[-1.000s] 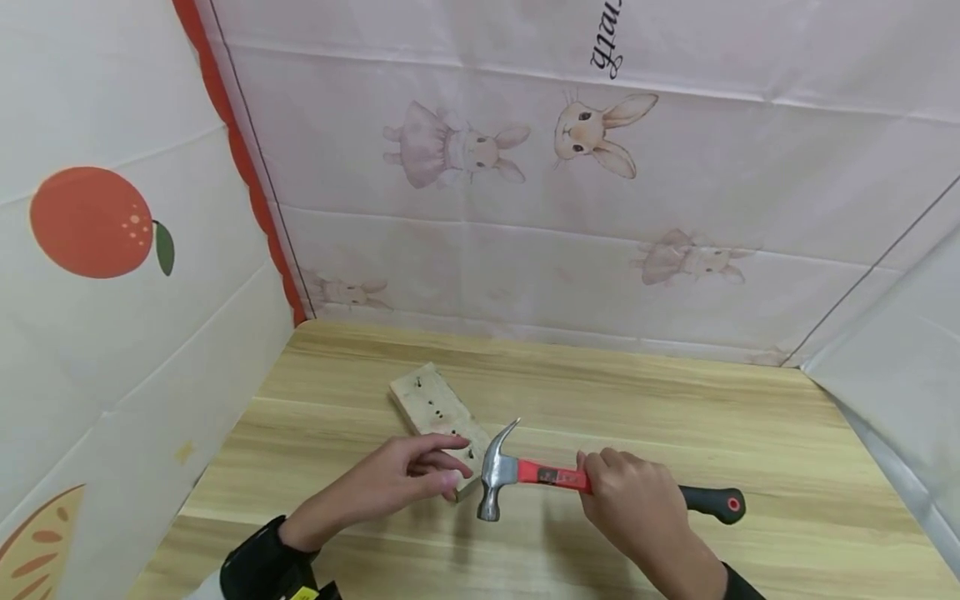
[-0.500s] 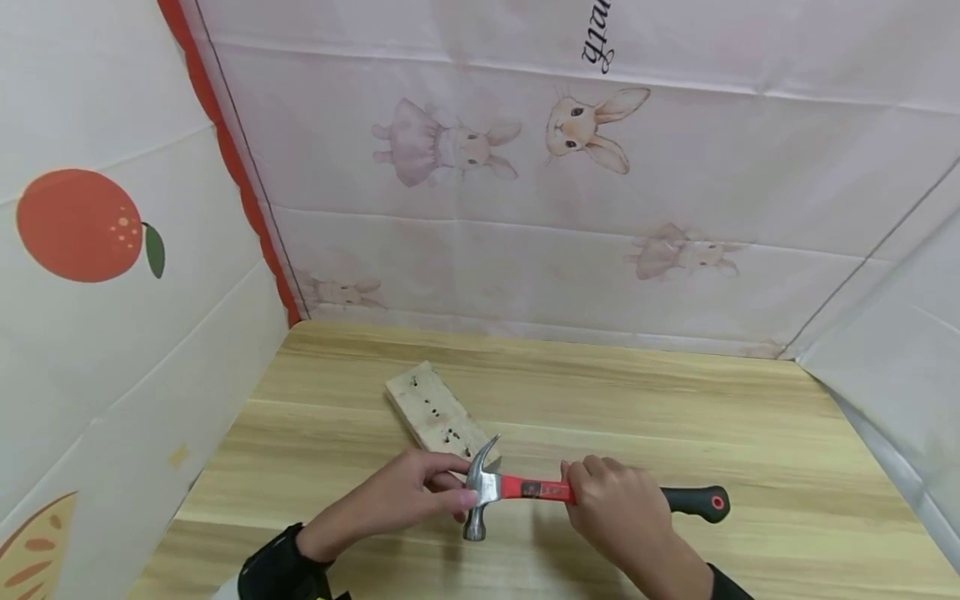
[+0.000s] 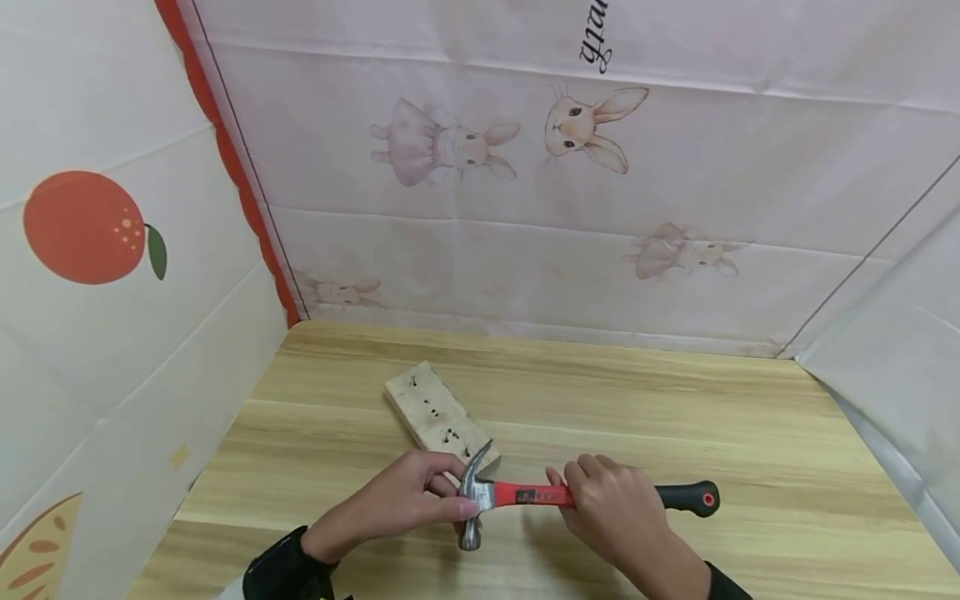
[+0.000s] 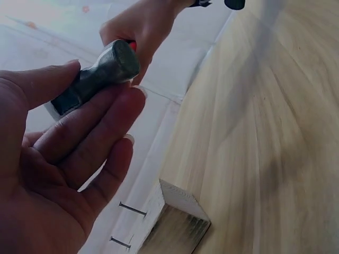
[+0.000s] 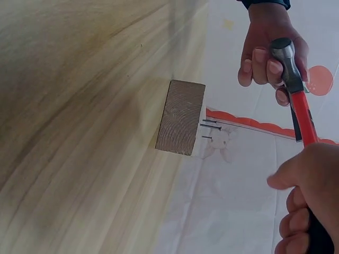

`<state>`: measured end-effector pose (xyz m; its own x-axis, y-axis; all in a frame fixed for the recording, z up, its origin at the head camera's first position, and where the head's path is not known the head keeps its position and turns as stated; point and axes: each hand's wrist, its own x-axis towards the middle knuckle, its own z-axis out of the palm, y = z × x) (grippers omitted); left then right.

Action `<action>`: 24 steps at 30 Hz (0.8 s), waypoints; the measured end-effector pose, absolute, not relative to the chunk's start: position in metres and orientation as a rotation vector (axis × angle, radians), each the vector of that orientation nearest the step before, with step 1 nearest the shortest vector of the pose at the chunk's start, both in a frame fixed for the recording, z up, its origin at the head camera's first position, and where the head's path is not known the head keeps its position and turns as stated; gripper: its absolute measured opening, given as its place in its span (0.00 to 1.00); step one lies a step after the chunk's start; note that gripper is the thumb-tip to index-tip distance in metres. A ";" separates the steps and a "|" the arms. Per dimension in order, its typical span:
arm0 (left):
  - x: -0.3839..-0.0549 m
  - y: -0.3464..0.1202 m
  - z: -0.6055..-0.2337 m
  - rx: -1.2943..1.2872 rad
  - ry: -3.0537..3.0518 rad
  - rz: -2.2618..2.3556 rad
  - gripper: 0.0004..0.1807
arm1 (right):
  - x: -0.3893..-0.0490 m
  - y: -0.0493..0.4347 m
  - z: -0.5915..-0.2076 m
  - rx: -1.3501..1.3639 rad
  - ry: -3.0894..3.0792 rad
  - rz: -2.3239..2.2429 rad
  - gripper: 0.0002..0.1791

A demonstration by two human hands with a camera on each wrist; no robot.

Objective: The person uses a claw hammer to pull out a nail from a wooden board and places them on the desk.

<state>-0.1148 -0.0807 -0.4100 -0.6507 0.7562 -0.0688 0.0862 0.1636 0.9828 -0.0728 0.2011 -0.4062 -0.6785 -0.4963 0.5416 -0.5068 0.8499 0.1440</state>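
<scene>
A claw hammer (image 3: 528, 495) with a red and black handle is held level above the table. My right hand (image 3: 617, 510) is wrapped around the handle, its thumb lying along the red part. My left hand (image 3: 408, 498) pinches the steel head between thumb and fingers. In the left wrist view the hammer's round face (image 4: 127, 59) points toward the camera, past the fingertips. Just beyond the hammer lies a wooden block (image 3: 433, 410) set at a slant, its near end partly covered by the left hand and the claw. Several nails (image 5: 212, 127) stick up from the block's top.
The light wood-grain table (image 3: 637, 408) stretches around the block. A pale sheet (image 3: 480, 267) printed with rabbits hangs along the back edge. White sheets close off the left and right sides, the left one (image 3: 187, 358) printed with fruit.
The hammer has moved left and toward me, bringing its head into the left hand. The left fingers, earlier beside the head over the block, now hold it. The block stays put.
</scene>
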 end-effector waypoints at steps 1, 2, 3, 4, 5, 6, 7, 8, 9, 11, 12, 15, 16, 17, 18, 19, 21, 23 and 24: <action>-0.115 -0.081 -0.410 0.795 1.871 1.535 0.15 | -0.073 0.201 -0.406 0.735 -2.435 0.039 0.23; -0.115 -0.081 -0.410 0.799 1.868 1.542 0.15 | -0.073 0.201 -0.405 0.742 -2.436 0.057 0.22; -0.115 -0.082 -0.409 0.801 1.859 1.551 0.15 | -0.073 0.201 -0.404 0.749 -2.436 0.077 0.20; -0.116 -0.082 -0.409 0.801 1.848 1.564 0.14 | -0.073 0.201 -0.403 0.759 -2.436 0.099 0.19; -0.116 -0.083 -0.408 0.806 1.842 1.573 0.14 | -0.073 0.201 -0.401 0.774 -2.427 0.122 0.17; -0.117 -0.083 -0.408 0.811 1.831 1.583 0.14 | -0.072 0.201 -0.400 0.795 -2.410 0.145 0.15; -0.117 -0.084 -0.408 0.817 1.821 1.590 0.15 | -0.072 0.201 -0.398 0.821 -2.388 0.165 0.16; -0.118 -0.084 -0.408 0.820 1.809 1.597 0.15 | -0.071 0.201 -0.396 0.853 -2.354 0.181 0.19; -0.118 -0.084 -0.407 0.822 1.796 1.604 0.15 | -0.070 0.200 -0.393 0.895 -2.291 0.194 0.21; -0.118 -0.084 -0.407 0.823 1.788 1.610 0.15 | -0.069 0.197 -0.387 1.009 -2.120 0.220 0.24; -0.118 -0.085 -0.407 0.818 1.785 1.614 0.15 | -0.068 0.195 -0.383 1.081 -2.017 0.240 0.23; -0.118 -0.085 -0.407 0.810 1.784 1.633 0.15 | -0.063 0.187 -0.372 1.293 -1.797 0.336 0.20; -0.118 -0.085 -0.407 0.809 1.786 1.639 0.15 | -0.061 0.184 -0.372 1.367 -1.765 0.386 0.20; -0.117 -0.085 -0.407 0.807 1.794 1.642 0.16 | -0.058 0.182 -0.372 1.436 -1.763 0.448 0.20; -0.117 -0.085 -0.408 0.806 1.807 1.643 0.16 | -0.055 0.181 -0.375 1.494 -1.789 0.519 0.21; -0.117 -0.085 -0.408 0.804 1.821 1.645 0.16 | -0.052 0.181 -0.379 1.533 -1.843 0.605 0.22; -0.117 -0.084 -0.408 0.798 1.858 1.642 0.16 | -0.047 0.179 -0.392 1.579 -1.966 0.810 0.24; -0.116 -0.085 -0.408 0.800 1.898 1.637 0.16 | -0.043 0.178 -0.403 1.576 -2.136 1.052 0.23; -0.115 -0.085 -0.408 0.803 1.911 1.638 0.16 | -0.041 0.178 -0.408 1.541 -2.244 1.193 0.21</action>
<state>-0.1154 -0.0850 -0.4076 -0.7042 0.7100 0.0067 0.1154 0.1050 0.9878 -0.0408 0.1782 -0.4082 -0.4521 -0.7096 0.5405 -0.8449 0.1466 -0.5144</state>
